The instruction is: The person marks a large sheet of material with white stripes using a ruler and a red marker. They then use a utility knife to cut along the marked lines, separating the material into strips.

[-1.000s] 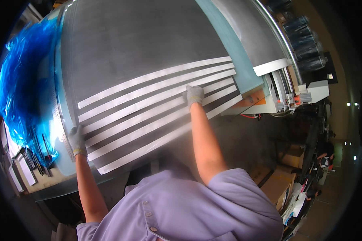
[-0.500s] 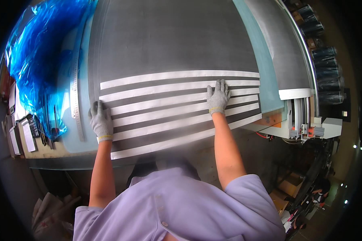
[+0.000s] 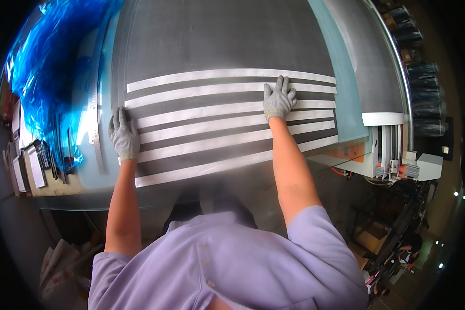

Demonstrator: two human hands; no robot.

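Note:
Several long white strips lie side by side, dark bands between them, at the near end of a wide dark grey sheet. My left hand, in a grey knit glove, rests flat at the strips' left ends, fingers stretched forward. Farther right, my right hand, gloved alike, presses on the upper strips with its fingers apart. The palms hide what lies directly under them. The nearest strip slants from lower left to upper right, close to the table's front edge.
Crumpled blue plastic film covers the table's left side, beside a steel ruler. A calculator lies nearer. On the right stands a machine with a rail, next to another dark sheet. Wrapped black rolls lie beyond.
Both hands and the white strips have moved forward, away from me. The right hand's fingers now reach the farthest strip. The view has also shifted slightly.

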